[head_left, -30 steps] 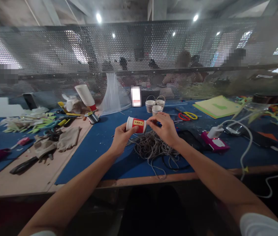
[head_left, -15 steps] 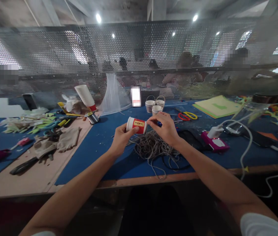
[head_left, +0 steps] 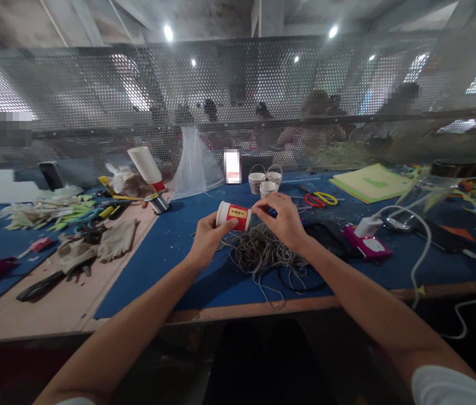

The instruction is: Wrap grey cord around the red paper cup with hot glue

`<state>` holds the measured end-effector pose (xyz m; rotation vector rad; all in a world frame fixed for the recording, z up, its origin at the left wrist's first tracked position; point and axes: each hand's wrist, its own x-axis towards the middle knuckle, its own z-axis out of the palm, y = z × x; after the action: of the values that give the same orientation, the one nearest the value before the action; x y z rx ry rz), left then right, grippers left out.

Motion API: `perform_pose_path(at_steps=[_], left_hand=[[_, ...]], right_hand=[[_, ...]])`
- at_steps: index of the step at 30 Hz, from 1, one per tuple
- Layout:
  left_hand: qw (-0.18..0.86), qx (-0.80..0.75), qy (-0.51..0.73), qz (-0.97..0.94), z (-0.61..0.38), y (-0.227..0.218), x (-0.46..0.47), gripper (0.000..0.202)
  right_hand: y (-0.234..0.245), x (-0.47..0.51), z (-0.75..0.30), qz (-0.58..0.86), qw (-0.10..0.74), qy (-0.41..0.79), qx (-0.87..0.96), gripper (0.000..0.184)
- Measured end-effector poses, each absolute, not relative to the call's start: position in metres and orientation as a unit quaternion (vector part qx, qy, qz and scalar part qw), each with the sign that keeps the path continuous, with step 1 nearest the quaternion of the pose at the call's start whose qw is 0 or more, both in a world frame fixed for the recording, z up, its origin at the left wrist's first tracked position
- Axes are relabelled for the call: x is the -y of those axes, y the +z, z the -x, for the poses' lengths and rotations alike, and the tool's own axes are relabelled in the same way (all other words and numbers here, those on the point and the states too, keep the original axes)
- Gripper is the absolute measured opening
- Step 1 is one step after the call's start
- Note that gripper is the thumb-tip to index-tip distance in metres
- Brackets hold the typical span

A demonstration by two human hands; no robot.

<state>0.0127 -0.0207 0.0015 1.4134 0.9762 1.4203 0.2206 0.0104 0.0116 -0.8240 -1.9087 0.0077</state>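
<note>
A white paper cup [head_left: 238, 213] with a red and gold label lies on its side in my left hand [head_left: 206, 239], whose fingers and thumb wrap round it. At the cup's right end, my right hand [head_left: 283, 219] has thumb and forefinger pinched together; what they hold, if anything, is too small to make out. Beneath both hands a tangled heap of grey cord [head_left: 258, 253] rests on the blue mat [head_left: 149, 281]. Behind the right hand stand three small white cups with looped handles [head_left: 268, 187].
Red and yellow scissors [head_left: 321, 199] lie right of the small cups. A tilted stack of paper cups [head_left: 144, 163] and a wire spool [head_left: 158, 202] stand left. Work gloves [head_left: 117, 239] lie nearer. At right are a purple power strip [head_left: 367, 244], white cable and a clear jar [head_left: 425, 194].
Almost nothing differs. My left hand still holds the cup and the right fingers stay pinched at its end.
</note>
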Motion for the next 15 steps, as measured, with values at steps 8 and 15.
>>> perform_pose_path(at_steps=[8, 15], left_hand=[[0.438, -0.392, 0.57, -0.575, -0.0125, 0.0019, 0.0209, 0.032], [0.448, -0.383, 0.57, -0.573, -0.0109, -0.0001, 0.0192, 0.033]], right_hand=[[0.0142, -0.0079, -0.2217, 0.331, 0.508, 0.01, 0.795, 0.006], [0.0148, -0.0075, -0.2229, 0.338, 0.502, 0.023, 0.796, 0.009]])
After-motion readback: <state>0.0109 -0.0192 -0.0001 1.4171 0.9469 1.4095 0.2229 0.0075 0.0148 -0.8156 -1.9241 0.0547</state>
